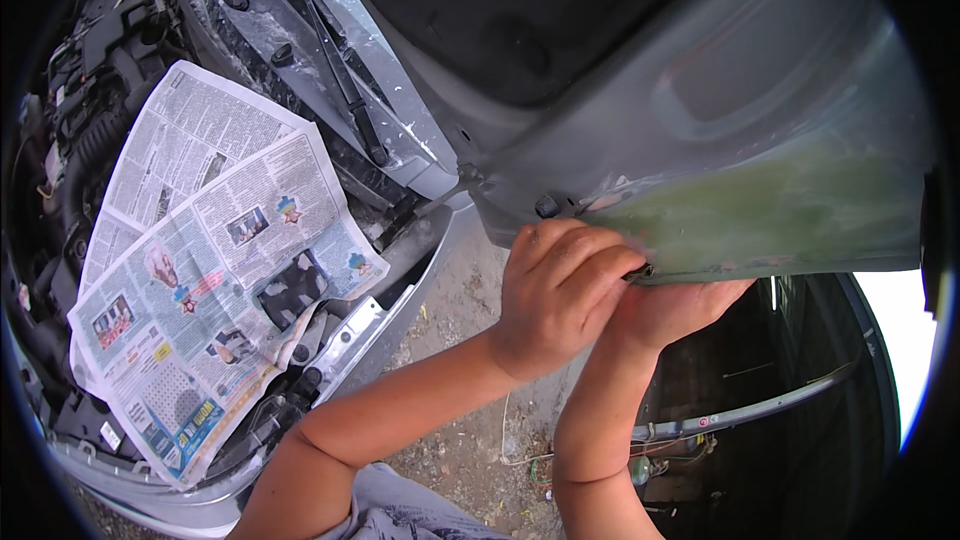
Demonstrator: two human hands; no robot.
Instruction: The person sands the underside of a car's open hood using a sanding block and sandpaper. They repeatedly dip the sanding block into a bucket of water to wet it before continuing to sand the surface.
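Observation:
A raised car hood spans the upper right, its grey inner side carrying a broad greenish patch along the lower edge. At that edge my left hand is closed, fingers curled and pressed together. A small dark bit shows at its fingertips; what it is, I cannot make out. My right hand lies just right of the left one, against the underside of the same edge. Its fingers pass behind the panel and are hidden. A small dark hole in the hood sits just above my left knuckles.
Newspaper sheets lie over the engine bay at left. Wiper arms run along the dusty cowl beyond. Below the hands is rough ground. At lower right, a grey bar with thin wires crosses a dark area.

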